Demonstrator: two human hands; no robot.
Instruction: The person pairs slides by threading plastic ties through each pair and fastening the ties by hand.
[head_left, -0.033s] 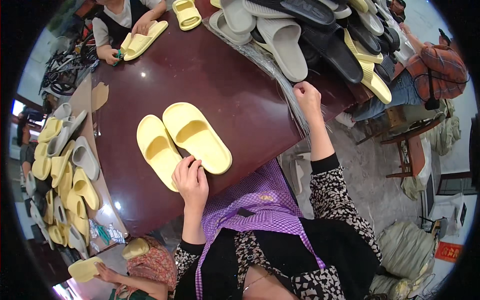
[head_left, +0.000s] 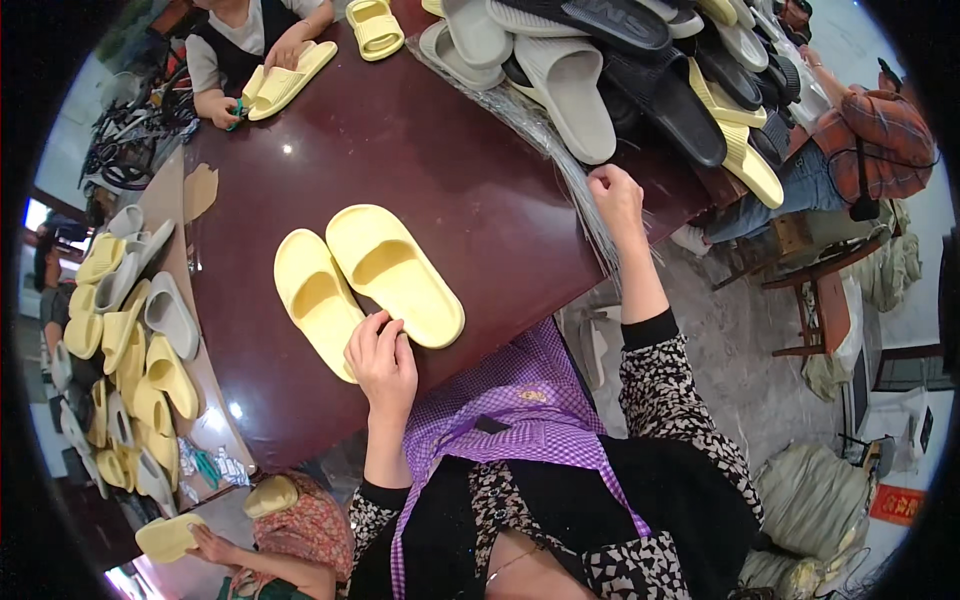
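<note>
A pair of yellow slippers lies side by side on the dark red table, toes pointing away from me. My left hand (head_left: 382, 362) has its bent fingers on the heel of the left slipper (head_left: 318, 300), close against the right slipper (head_left: 395, 275). Over at the table's right edge, my right hand (head_left: 617, 200) is closed, fingertips pinched beside a bundle of thin clear strips (head_left: 578, 190). Whatever sits between those fingertips is too small to make out. Just beyond them, the toe of a grey slipper (head_left: 572, 100) hangs over the bundle.
Grey, black and yellow slippers (head_left: 660, 95) are heaped at the far right. More slippers (head_left: 130, 350) cover a surface at left. Across the table (head_left: 250, 190), a person handles a yellow slipper (head_left: 290, 82) and green-handled scissors (head_left: 236, 113). Other people sit at right and lower left.
</note>
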